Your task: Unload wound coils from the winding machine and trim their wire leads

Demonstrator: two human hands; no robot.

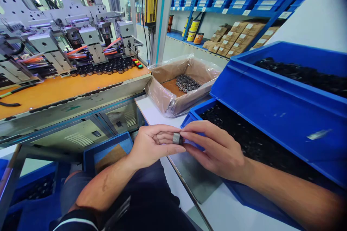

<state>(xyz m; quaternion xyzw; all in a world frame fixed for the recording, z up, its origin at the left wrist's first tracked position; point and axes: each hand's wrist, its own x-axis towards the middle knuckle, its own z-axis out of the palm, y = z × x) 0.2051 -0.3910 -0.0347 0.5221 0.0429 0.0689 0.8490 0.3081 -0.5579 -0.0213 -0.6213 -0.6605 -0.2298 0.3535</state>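
Observation:
My left hand (151,144) and my right hand (214,149) meet in front of me at the table's near edge. Together they pinch a small dark cylindrical part with a grey metal band (177,138), fingertips of both hands closed on it. Just behind my right hand lies a blue bin (189,117) filled with many small black parts (252,140). A second blue bin (271,97) stands stacked above it, also holding black parts (300,72).
A plastic-lined cardboard box (162,94) holds several dark metal parts (187,83). To the left stands an assembly machine (67,32) on an orange bench (67,86). Blue shelving (230,3) with boxes lines the back. Another blue bin (108,151) sits below the bench.

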